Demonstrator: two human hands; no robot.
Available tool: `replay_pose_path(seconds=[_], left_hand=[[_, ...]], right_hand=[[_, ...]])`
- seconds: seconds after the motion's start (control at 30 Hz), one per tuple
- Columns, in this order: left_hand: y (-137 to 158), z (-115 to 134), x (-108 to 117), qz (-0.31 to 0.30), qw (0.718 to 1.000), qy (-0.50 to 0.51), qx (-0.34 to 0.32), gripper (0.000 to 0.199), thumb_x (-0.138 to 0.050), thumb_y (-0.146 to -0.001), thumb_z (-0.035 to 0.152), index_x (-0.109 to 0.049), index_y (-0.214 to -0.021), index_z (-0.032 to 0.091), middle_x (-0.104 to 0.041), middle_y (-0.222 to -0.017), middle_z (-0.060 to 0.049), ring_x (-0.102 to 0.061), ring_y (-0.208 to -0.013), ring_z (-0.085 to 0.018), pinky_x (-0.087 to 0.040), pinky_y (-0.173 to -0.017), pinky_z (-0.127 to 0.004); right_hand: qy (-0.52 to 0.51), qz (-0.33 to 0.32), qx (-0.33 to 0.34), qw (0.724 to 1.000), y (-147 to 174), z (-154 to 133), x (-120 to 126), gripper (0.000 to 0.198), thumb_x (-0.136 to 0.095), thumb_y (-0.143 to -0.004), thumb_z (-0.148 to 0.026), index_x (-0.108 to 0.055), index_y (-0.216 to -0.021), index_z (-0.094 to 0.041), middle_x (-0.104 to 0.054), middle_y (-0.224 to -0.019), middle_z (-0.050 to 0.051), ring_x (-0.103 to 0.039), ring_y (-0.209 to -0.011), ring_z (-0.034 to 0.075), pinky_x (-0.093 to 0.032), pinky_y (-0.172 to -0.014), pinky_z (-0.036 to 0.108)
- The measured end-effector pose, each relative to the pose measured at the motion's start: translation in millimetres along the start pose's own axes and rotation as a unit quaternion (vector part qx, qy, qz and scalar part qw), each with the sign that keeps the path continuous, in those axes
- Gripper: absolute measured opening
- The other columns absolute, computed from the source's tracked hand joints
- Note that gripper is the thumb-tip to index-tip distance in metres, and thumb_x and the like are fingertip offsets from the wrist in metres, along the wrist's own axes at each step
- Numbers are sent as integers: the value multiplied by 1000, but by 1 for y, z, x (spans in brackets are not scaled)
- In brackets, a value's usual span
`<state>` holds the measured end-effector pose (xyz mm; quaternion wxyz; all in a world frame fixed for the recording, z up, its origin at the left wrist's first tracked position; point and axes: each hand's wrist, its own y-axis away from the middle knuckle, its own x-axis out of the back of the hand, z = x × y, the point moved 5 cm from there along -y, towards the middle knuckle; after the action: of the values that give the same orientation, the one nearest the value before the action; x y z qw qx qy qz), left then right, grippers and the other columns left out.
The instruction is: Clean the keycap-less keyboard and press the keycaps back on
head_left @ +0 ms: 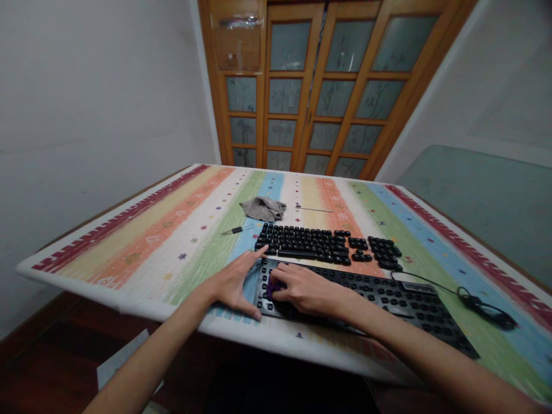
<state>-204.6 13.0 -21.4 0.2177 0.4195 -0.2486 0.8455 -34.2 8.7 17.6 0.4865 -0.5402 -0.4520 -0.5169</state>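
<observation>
A black keyboard base (371,293), stripped of its keycaps, lies near the table's front edge. My left hand (235,284) is spread at its left end, thumb by the lower corner and a fingertip by the upper one. Over the left part of the base, my right hand (302,287) is closed on a purple cloth (274,285), bunched against the key switches. The fingers partly hide the cloth. Just behind the base, loose black keycaps (302,241) are laid out in keyboard order.
A grey rag (264,208) lies behind the keycaps, with a thin rod-like brush (314,209) to its right. A small keycap puller (237,230) rests left of the keycaps. The coiled black cable (487,310) sits at right on the striped tablecloth (172,230).
</observation>
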Motion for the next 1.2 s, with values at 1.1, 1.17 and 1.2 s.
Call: replay_pose_path(seconds=[1.1,1.17,1.2], left_hand=[[0,4,2,-9,1000,5,-3,148,-87,-49,69,-2,-159,17,-35,-155,-21,-36,-142,-42,-21,-121,-57],[0,4,2,-13,1000,6,0,148,-86,-49,69,-2,-159,17,-36,-154,-21,-35,-142,-42,-18,-122,-58],[0,5,2,-14,1000,6,0,148,-86,-50,69,-2,-159,17,-36,-154,-22,-35,-142,-42,-17,-122,-59]], right_hand=[[-106,7,-113,988,-13,-24,-2,21,-54,-90,-10,-72,-100,-13,-60,-105,13,-55,-94,21,-48,-80,32],[-98,-5,-129,987,-8,-27,-7,19,-55,-90,-10,-71,-100,-12,-59,-106,14,-54,-93,22,-48,-78,32],[-90,-10,-136,987,-7,-28,-10,18,-56,-89,-10,-71,-100,-12,-58,-106,14,-53,-93,22,-47,-77,32]])
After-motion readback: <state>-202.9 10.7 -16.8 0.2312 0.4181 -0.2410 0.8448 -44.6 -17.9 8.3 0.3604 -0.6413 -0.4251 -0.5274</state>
